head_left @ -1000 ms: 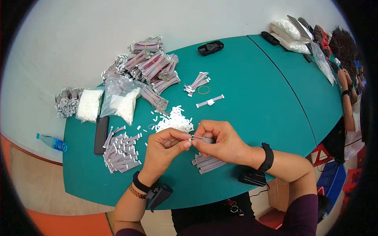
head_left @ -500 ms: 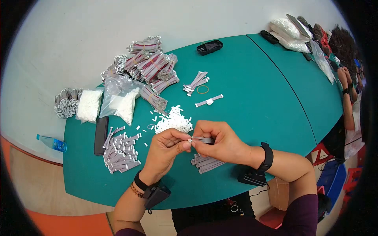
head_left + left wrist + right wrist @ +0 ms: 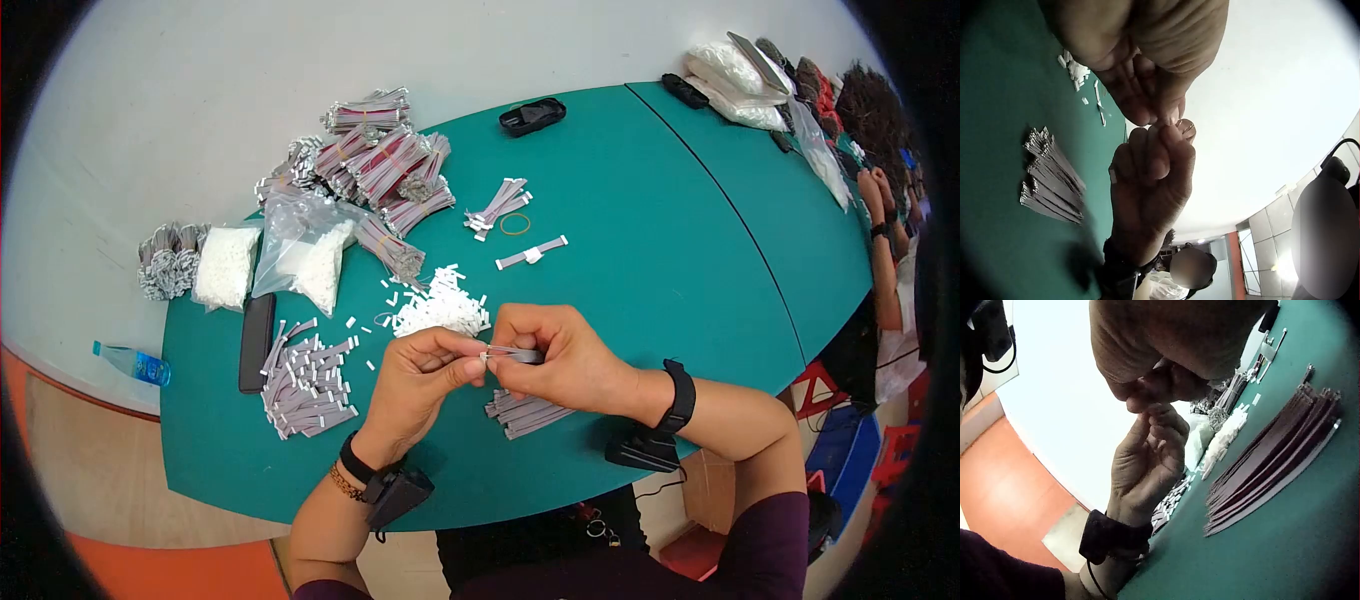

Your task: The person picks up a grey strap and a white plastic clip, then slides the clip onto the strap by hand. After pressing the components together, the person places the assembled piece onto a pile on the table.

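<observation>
In the head view the right hand (image 3: 562, 360) grips a short grey ribbon cable (image 3: 520, 354), its fingers curled round it. The left hand (image 3: 425, 375) pinches a small white piece (image 3: 486, 356) between thumb and forefinger, at the cable's left end. The fingertips of both hands nearly meet there and partly hide the piece. Just beyond the hands lies a heap of white connectors (image 3: 440, 306). Partly under the right hand is a stack of grey cables (image 3: 525, 413), also visible in the left wrist view (image 3: 1054, 181) and the right wrist view (image 3: 1272, 456).
Cables with white ends (image 3: 310, 385) lie left, beside a black case (image 3: 257, 343). Behind are bags of white parts (image 3: 228, 268) and bundled cables (image 3: 390, 165). A rubber band (image 3: 516, 224), a few cables (image 3: 497, 208) and a black holder (image 3: 532, 117) lie farther back. Another person's arms show at right.
Both hands stay in nearly the same place, still holding the cable and white piece. Only slight shifts of the fingers and of the head view show.
</observation>
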Demonstrator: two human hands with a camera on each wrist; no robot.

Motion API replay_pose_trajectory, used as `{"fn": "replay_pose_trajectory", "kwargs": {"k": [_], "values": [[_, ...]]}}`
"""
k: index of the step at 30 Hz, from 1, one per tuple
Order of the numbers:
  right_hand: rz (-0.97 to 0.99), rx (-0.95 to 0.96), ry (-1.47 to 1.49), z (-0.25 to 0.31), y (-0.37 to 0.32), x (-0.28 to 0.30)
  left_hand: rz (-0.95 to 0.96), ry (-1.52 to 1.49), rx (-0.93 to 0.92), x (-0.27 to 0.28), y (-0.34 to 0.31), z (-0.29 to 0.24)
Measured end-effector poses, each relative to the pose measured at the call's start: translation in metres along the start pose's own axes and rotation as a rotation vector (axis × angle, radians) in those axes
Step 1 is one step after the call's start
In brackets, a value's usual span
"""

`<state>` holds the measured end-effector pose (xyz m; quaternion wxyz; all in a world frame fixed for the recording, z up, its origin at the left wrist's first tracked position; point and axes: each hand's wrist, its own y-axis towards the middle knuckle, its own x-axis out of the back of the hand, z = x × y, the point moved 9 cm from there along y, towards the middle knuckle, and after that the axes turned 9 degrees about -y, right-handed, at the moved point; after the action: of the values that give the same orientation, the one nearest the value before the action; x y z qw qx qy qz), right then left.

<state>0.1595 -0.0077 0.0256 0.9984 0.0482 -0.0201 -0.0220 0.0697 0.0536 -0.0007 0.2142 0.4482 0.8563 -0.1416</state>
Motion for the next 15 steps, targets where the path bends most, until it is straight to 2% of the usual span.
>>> {"fn": "replay_pose_trajectory", "kwargs": {"k": [15], "values": [[-0.003, -0.058, 0.085, -0.009, 0.003, 0.001, 0.014, -0.102, 0.057, 0.000, 0.002, 0.006]]}}
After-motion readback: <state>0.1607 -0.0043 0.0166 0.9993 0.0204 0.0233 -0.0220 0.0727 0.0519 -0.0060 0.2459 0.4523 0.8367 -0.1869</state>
